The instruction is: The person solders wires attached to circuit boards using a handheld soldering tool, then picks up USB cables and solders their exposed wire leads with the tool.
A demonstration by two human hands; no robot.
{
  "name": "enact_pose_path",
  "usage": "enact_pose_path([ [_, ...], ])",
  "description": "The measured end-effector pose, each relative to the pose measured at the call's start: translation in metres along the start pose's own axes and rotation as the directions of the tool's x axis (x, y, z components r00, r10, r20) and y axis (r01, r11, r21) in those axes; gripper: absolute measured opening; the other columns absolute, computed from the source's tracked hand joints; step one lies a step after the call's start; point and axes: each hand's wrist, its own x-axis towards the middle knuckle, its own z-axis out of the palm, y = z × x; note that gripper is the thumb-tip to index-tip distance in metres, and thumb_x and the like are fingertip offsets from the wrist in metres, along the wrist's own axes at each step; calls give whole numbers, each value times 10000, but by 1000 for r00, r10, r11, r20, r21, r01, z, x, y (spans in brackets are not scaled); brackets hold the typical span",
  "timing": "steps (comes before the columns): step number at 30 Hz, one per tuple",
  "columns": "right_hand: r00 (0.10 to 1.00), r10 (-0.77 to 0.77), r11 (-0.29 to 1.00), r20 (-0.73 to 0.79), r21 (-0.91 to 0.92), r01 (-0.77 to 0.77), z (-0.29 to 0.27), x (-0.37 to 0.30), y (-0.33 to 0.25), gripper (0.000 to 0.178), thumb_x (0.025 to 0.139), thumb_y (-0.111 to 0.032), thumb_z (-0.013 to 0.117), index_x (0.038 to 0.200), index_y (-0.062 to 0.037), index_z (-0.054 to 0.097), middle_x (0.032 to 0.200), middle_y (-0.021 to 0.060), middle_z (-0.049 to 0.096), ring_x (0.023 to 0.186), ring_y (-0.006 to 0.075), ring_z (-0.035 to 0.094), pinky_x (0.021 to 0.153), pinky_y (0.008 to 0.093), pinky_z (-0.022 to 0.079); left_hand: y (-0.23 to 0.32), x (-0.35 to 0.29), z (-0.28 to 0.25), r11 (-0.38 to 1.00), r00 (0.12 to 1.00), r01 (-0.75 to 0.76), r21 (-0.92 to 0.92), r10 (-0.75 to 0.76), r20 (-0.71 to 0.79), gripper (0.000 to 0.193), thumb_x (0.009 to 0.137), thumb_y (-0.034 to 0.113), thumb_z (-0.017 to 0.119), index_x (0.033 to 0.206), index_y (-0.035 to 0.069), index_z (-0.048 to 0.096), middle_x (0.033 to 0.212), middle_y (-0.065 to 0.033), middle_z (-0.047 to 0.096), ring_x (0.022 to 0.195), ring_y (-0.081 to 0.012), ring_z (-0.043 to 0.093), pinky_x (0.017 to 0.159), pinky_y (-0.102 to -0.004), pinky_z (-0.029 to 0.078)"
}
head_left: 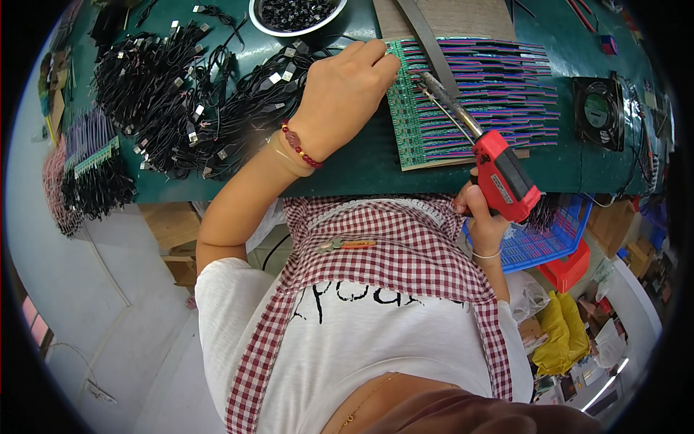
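Observation:
My right hand (484, 219) grips a red and black soldering gun (506, 177), its metal barrel pointing up and left. The gun's tip lies over a panel of green circuit boards (410, 130) with rows of coloured wires running off to the right. At the panel's upper left edge, my left hand (352, 90) is closed with its fingers curled down. Whatever those fingers hold is hidden beneath them. A grey metal strip (426, 43) slants across the panel's upper part.
Black cables with metal plugs (173, 94) are heaped on the green table (289, 186) at left. A white bowl (253, 18) of small dark parts stands at the back. To the right is a black fan (598, 112); a blue basket (538, 249) sits below the table edge.

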Motion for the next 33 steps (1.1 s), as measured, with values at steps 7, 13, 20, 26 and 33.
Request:
enact_pose_path([
  [7,998,51,994,23,-97,-49,0,0,-1,242,845,-14,535,1069,56,476,600,68,510,497,131,482,484,244,394,-1,-1,2,1000,999,-8,-24,7,-36,105,750,134,650,798,87,569,764,-18,524,697,-195,569,544,-305,473],
  [13,1000,17,999,15,-52,-16,-1,-1,1,269,852,-16,520,1103,59,461,598,62,503,500,130,476,490,250,398,1,-1,1,1000,999,-1,-8,1,-33,109,745,133,654,795,86,570,763,-16,527,697,-188,571,540,-299,475],
  [20,1000,-21,1000,4,-9,22,-2,0,-4,315,861,-27,502,1158,58,440,597,71,491,494,127,447,510,261,404,1,-1,3,1000,999,-5,8,5,-38,110,742,132,656,791,85,569,757,-13,524,695,-183,571,536,-295,475],
  [26,1000,-12,1000,-11,23,12,-1,3,-8,323,851,-41,517,1147,64,441,598,73,488,496,126,442,503,258,400,1,-2,1,999,999,-8,35,10,-46,113,736,124,656,777,81,560,746,-18,518,670,-190,562,517,-298,468],
  [33,996,-37,992,-80,117,46,0,10,-16,326,847,-72,529,1133,64,448,608,72,487,494,127,438,484,249,387,13,-17,-17,997,999,15,74,-11,-52,218,728,81,647,941,98,603,875,-29,542,864,-218,536,742,-350,412],
])
